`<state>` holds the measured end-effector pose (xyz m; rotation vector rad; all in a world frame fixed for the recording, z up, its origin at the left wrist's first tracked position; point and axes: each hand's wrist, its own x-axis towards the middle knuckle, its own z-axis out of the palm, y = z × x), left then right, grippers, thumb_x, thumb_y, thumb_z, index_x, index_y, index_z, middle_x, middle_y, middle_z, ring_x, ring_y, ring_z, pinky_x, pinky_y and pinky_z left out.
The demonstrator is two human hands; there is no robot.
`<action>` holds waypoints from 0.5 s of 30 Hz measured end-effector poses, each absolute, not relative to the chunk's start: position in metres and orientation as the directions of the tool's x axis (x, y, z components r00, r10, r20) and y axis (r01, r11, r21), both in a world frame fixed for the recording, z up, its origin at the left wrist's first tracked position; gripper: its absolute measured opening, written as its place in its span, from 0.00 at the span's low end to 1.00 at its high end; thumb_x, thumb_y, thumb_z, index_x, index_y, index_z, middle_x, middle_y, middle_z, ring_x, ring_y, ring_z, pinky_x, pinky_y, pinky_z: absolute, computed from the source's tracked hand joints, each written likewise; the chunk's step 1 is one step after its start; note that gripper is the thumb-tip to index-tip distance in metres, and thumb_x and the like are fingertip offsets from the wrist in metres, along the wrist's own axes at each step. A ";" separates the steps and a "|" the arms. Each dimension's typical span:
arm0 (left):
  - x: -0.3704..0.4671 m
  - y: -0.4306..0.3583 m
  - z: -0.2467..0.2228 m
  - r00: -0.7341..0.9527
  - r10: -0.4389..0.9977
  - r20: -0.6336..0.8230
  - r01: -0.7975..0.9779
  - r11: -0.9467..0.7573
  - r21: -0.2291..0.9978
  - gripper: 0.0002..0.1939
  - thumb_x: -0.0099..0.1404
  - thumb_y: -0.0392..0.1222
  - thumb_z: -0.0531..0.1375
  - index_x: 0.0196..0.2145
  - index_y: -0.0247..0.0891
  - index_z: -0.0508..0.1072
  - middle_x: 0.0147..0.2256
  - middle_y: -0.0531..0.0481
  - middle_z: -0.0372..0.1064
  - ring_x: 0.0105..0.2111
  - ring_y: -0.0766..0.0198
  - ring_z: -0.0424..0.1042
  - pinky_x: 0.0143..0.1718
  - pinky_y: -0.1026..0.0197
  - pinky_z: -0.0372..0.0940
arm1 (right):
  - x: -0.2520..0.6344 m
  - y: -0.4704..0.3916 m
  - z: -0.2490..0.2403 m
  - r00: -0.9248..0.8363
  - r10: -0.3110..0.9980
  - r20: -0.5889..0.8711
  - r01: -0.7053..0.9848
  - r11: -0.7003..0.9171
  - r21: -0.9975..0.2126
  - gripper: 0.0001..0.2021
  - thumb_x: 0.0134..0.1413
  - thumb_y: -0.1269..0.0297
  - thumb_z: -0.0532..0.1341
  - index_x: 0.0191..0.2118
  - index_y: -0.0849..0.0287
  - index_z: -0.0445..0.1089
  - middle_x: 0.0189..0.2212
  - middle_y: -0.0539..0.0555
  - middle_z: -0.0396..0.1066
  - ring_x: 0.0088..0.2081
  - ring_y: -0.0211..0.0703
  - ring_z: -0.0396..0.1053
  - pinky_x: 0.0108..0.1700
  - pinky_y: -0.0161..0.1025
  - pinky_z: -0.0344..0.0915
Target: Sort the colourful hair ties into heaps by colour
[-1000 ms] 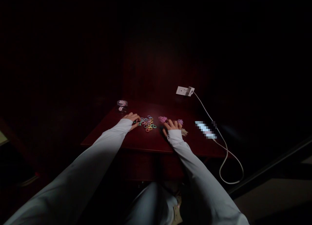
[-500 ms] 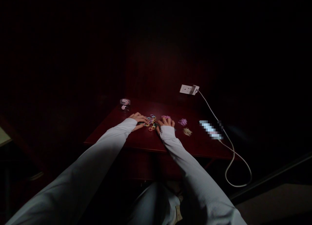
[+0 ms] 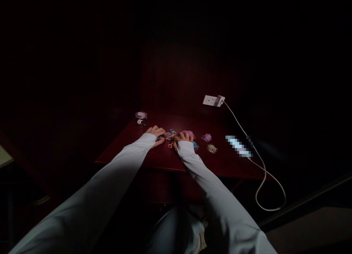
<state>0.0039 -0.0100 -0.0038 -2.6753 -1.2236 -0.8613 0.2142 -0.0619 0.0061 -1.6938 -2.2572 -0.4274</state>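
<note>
From where I stand, both hands are low over the table, fingers bent, a small gap between them. The left hand [image 3: 156, 133] is curled with rings between thumb and fingers; I cannot tell whether it pinches any of them. The right hand [image 3: 183, 138] arches palm down, its thumb side by the rings; I cannot tell whether it is closed on anything.

The coloured rings [image 3: 169, 135] lie in a loose cluster between the 2 hands, some partly under the left fingers, and 1 pinkish ring sits a little nearer the body. They look like small elastic bands, so I'd judge them very light, soft and stretchy, hardly breakable, more apt to roll or cling together than to slip. A fingertip-and-thumb pinch on the rim of a single ring should serve; a whole group could be cupped under curved fingers.

Just past the right fingertips is a pink heap [image 3: 189, 132], and a blue heap [image 3: 196, 146] shows beside that hand's outer edge. Farther to its right are a purple heap [image 3: 206, 137] and, nearer the body, a beige heap [image 3: 212, 148].

Beyond the left hand, off to its left, stands a clear jar [image 3: 141, 116]. Well right of the right hand lies a bright, blurred device [image 3: 238, 146], with a white cable [image 3: 262, 162] at its near end.
</note>
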 end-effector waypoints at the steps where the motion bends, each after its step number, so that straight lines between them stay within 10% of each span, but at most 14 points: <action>1: 0.006 -0.010 -0.003 0.533 0.676 0.509 0.715 -0.682 0.156 0.13 0.63 0.41 0.59 0.45 0.48 0.77 0.49 0.52 0.74 0.44 0.56 0.62 0.44 0.54 0.56 | 0.214 -0.062 0.006 -0.270 0.879 0.393 0.961 0.269 0.058 0.18 0.65 0.60 0.53 0.57 0.48 0.72 0.56 0.57 0.67 0.55 0.55 0.56 0.55 0.49 0.49; 15: 0.008 -0.001 -0.005 0.551 0.668 0.501 0.653 -0.719 0.240 0.05 0.64 0.43 0.60 0.36 0.44 0.76 0.46 0.51 0.75 0.44 0.57 0.63 0.45 0.55 0.57 | 0.213 -0.069 0.015 -0.271 0.895 0.354 0.962 0.268 0.059 0.17 0.65 0.59 0.53 0.52 0.47 0.75 0.53 0.57 0.69 0.54 0.55 0.57 0.53 0.48 0.50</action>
